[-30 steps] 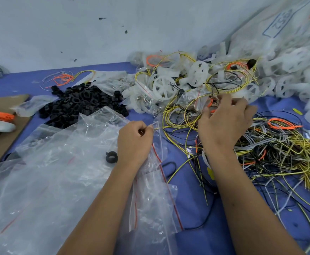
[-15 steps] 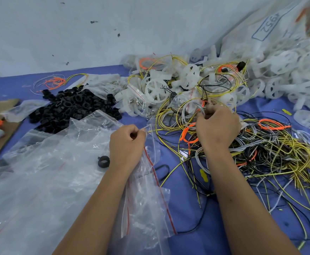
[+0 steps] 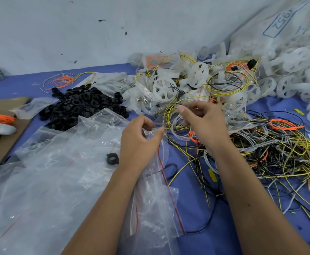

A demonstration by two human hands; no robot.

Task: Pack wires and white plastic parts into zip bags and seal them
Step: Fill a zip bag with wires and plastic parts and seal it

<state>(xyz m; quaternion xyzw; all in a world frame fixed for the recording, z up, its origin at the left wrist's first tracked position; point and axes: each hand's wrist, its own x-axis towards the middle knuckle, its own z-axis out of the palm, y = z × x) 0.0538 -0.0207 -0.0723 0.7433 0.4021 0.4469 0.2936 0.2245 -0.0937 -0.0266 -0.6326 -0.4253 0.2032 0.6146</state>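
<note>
At centre frame, the right hand (image 3: 203, 124) pinches a looped bundle of wires (image 3: 176, 116) just right of the left hand (image 3: 139, 142), whose thumb and fingers pinch the mouth of a zip bag (image 3: 156, 196) that trails toward the lower edge. Whether the bag mouth gapes is unclear. White plastic parts (image 3: 163, 87) lie heaped beyond, upper right.

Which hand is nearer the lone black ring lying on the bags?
Left. The left hand sits just right of the black ring; the right hand is farther right, among wires.
</note>
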